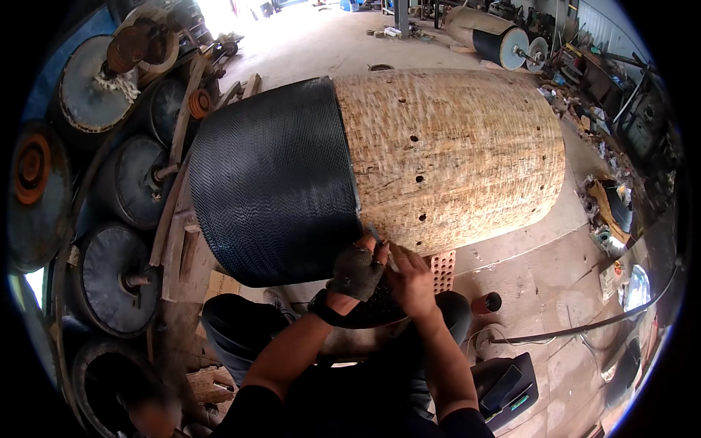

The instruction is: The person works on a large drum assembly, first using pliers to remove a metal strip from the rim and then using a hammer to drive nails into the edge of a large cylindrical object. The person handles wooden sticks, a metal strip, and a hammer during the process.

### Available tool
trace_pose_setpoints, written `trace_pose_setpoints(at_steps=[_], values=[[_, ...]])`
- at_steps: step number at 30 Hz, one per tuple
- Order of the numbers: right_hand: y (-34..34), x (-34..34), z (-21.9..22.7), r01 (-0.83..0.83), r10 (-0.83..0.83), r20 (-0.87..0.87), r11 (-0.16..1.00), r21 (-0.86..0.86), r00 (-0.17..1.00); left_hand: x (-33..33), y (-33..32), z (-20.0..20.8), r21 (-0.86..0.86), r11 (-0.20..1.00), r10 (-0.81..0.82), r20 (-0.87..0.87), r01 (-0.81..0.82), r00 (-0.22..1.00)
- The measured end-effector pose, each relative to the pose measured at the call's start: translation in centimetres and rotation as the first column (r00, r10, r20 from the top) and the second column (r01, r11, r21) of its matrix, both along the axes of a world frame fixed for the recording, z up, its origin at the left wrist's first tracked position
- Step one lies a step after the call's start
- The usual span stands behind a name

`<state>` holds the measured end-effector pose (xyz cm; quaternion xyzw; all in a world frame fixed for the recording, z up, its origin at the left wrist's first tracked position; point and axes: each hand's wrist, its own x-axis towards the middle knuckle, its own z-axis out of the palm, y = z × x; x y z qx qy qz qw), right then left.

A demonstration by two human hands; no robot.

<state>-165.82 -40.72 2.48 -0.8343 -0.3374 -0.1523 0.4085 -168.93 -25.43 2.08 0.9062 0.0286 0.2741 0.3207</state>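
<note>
In front of me lies a large cylinder. Its right part is a rough tan, wood-like surface [460, 153] with several dark holes, and its left part wears a black, finely ridged covering [270, 182]. My left hand [358, 271], in a dark fingerless glove with a black band at the wrist, is closed at the lower end of the covering's edge. Beside it, my bare right hand [411, 283] has its fingers bent together, close to the left fingertips. A small greyish sliver [374, 233] shows at the fingers; what it is, and which hand grips it, I cannot make out.
Several grey-ended drums [117, 281] stand along the left behind wooden beams [175, 139]. A perforated reddish brick [442, 271] sits under the cylinder. To my right are a small dark-mouthed cup [487, 303], a thin black strip [562, 334] and scattered scraps [610, 212]. Another cylinder [485, 36] lies far right.
</note>
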Motion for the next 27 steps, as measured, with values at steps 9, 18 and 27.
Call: trace_pose_setpoints(at_steps=[9, 18, 27], values=[[3.4, 0.9, -3.4, 0.178, -0.194, 0.317, 0.981, 0.079, 0.929, -6.6, 2.0, 0.6, 0.071, 0.99, -0.107, -0.157, 0.119, 0.982], [5.0, 0.6, -5.7, 0.187, -0.166, 0.316, 0.982, -0.037, 0.934, -10.7, 2.6, -4.6, 0.299, 0.857, -0.226, -0.515, 0.42, 0.827], [5.9, -0.3, -6.3, 0.215, -0.19, 0.247, 0.974, -0.075, 0.95, -9.4, 2.3, -4.4, 0.372, 0.839, -0.315, -0.263, 0.397, 0.912]])
